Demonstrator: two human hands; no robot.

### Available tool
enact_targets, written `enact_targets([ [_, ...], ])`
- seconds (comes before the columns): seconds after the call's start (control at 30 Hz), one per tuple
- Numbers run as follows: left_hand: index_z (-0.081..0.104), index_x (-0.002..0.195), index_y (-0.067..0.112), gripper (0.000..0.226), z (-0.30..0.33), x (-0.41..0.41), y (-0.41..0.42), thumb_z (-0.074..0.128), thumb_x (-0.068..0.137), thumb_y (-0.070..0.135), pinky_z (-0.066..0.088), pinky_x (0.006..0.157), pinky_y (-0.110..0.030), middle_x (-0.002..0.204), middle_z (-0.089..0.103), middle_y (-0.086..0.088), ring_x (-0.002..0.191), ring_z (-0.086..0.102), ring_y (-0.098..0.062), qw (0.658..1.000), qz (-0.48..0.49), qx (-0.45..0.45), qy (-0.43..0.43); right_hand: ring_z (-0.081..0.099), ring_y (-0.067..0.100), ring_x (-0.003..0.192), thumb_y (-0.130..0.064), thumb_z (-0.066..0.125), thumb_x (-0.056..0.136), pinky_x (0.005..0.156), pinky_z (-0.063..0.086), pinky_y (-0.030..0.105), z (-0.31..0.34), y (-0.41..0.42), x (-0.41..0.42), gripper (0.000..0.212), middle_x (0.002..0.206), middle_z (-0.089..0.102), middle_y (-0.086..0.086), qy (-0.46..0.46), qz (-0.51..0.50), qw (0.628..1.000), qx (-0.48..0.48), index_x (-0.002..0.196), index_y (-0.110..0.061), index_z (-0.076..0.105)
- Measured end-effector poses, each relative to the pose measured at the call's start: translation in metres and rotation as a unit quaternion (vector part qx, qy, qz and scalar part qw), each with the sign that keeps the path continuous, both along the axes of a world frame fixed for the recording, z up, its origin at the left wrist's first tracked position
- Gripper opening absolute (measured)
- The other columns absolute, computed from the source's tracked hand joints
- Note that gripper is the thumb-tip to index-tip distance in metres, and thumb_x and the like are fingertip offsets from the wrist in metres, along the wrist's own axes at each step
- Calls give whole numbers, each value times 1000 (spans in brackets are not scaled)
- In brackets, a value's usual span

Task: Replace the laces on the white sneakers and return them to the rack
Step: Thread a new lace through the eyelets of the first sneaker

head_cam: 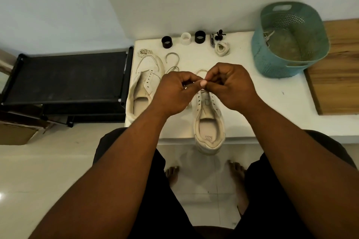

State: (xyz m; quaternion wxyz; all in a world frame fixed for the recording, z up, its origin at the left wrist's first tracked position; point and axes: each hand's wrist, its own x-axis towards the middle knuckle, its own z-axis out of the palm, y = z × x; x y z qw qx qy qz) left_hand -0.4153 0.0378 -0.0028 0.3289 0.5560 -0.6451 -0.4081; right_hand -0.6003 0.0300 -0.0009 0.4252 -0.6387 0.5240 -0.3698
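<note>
Two white sneakers lie on the white table (272,106). One sneaker (208,126) points away from me, its heel over the table's front edge. The other sneaker (144,81) lies at the left, with no lace in its eyelets. My left hand (174,91) and my right hand (232,87) meet above the near sneaker's toe end. Both pinch a thin white lace (203,89) between thumb and fingers. The lace runs down to the top eyelets. Much of it is hidden by my fingers.
A black shoe rack (68,77) stands left of the table. A teal basket (289,40) sits at the back right beside a wooden board (338,68). Along the far edge are black and white rings (185,39), a coiled lace (223,49), a bundle (144,52) and loose laces (172,58).
</note>
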Motion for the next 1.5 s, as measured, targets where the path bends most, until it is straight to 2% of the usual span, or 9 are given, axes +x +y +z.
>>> enact_targets([
  [0.1, 77, 88, 19, 13, -4, -3, -3, 72, 95, 28, 49, 64, -21, 71, 71, 12, 63, 63, -1, 998, 19, 10, -58, 71, 22, 74, -12, 81, 85, 74, 62, 41, -7, -5, -3, 10, 80, 74, 1, 13, -11, 999, 30, 91, -15, 73],
  [0.2, 71, 81, 23, 16, -12, -5, -3, 69, 97, 26, 40, 58, -10, 62, 61, 18, 58, 57, 5, 994, 61, 3, -91, 65, 9, 71, -23, 79, 86, 69, 51, 30, -15, -8, -13, 10, 79, 70, -7, 116, -55, 991, 42, 89, -26, 70],
  [0.37, 75, 82, 25, 12, -21, -17, 1, 74, 93, 28, 45, 62, -14, 67, 66, 20, 62, 61, 7, 994, 76, 15, -72, 60, 10, 81, -59, 85, 67, 68, 44, 27, -17, -1, -13, 43, 87, 64, -11, 282, -4, 950, 132, 90, -29, 65],
  [0.47, 80, 87, 26, 9, -29, -23, 4, 73, 93, 28, 49, 68, -14, 76, 70, 20, 73, 65, 7, 993, 63, 42, -87, 67, 13, 84, -48, 84, 70, 75, 56, 33, -16, -2, -15, 29, 88, 70, -8, 259, -23, 950, 175, 84, -28, 69],
  [0.57, 78, 84, 29, 11, -32, -25, 5, 73, 93, 30, 52, 72, -21, 73, 68, 22, 73, 64, 4, 991, 55, 63, -107, 73, 19, 71, -24, 80, 77, 76, 63, 46, -11, -2, -18, 11, 78, 74, 1, 172, -60, 961, 207, 86, -24, 73],
  [0.77, 81, 91, 22, 12, -33, -32, 8, 71, 93, 29, 55, 81, -31, 88, 77, 7, 85, 69, -12, 987, 50, 54, -140, 74, 35, 73, 4, 70, 76, 73, 62, 57, -11, 0, -20, 25, 77, 72, 18, 83, -94, 964, 234, 88, -17, 70],
  [1.13, 81, 97, 21, 12, -39, -38, 11, 71, 93, 25, 55, 86, -32, 95, 78, 5, 92, 70, -13, 988, 44, 30, -147, 74, 35, 77, 5, 70, 77, 76, 62, 53, -13, 1, -20, 27, 79, 74, 17, 78, -62, 967, 233, 90, -18, 72],
  [1.27, 81, 96, 22, 11, -40, -38, 11, 72, 93, 26, 55, 86, -35, 93, 78, 6, 91, 70, -13, 988, 44, 36, -142, 74, 28, 69, 3, 70, 80, 72, 65, 41, -14, 0, -19, 20, 86, 75, 19, 55, -80, 964, 248, 88, -14, 74],
  [1.5, 80, 94, 23, 10, -42, -32, 11, 74, 92, 30, 54, 82, -27, 94, 77, 9, 89, 69, -7, 990, 56, 38, -126, 68, 18, 79, -21, 76, 89, 80, 59, 41, -33, 2, -22, 10, 80, 73, 0, 138, -38, 966, 215, 80, -18, 76],
])
